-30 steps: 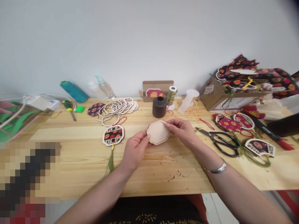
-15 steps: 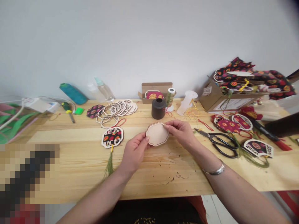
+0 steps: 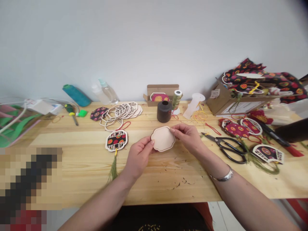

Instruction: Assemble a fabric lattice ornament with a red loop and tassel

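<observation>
Between my two hands is a pale, scallop-edged wooden plaque [image 3: 163,139] with a dark line along its rim, held a little above the table. My left hand [image 3: 140,153] pinches its left edge, thumb on top. My right hand [image 3: 186,136] grips the upper right edge between thumb and fingers. To the left lies a finished-looking ornament [image 3: 116,140] with patterned cloth, a white lattice frame and a green tassel [image 3: 114,168]. Behind it are several wooden lattice frames [image 3: 122,110] in a loose pile. Black-handled scissors [image 3: 232,149] rest right of my right hand.
Behind the plaque stand a black thread cone [image 3: 164,112], a green spool [image 3: 176,99] and a small cardboard box [image 3: 163,86]. A cloth-filled carton [image 3: 216,99] is at back right. A screwdriver [image 3: 70,111] and teal cone [image 3: 77,95] lie at left. Dark scraps dot the table [image 3: 149,189].
Both hands keep the same hold on the plaque, which is tilted slightly differently, with less of its dark rim line showing. The whole view has shifted very slightly.
</observation>
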{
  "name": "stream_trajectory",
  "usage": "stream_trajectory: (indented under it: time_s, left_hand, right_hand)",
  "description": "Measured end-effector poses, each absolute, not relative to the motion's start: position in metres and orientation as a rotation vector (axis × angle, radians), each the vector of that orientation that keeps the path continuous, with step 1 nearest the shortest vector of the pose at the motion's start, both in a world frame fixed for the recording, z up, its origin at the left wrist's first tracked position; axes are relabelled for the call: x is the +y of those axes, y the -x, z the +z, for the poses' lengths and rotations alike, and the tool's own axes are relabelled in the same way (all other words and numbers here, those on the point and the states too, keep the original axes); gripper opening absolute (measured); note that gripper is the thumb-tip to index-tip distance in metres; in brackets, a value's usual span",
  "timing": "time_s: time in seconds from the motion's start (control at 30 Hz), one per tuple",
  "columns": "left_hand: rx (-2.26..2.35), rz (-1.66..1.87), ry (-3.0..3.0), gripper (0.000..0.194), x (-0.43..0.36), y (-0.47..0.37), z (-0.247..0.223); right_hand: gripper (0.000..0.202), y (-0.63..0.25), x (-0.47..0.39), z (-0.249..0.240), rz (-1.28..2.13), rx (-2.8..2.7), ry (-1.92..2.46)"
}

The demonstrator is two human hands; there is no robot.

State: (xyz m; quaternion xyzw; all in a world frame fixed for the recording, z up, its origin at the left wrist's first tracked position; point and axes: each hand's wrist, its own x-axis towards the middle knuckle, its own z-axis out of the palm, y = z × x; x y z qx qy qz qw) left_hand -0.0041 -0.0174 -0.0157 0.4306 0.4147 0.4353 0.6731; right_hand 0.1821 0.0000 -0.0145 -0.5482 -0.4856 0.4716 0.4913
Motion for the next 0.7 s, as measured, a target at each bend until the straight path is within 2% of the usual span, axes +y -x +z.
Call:
stream_trajectory:
  time_s: [0.7]
  left_hand:
    - [0.883, 0.889, -0.826, 0.032, -0.0172, 0.0054, -0.0134]
  right_hand:
    - [0.026, -0.1815, 0.0010, -0.0179, 1.062, -1.293, 1.435]
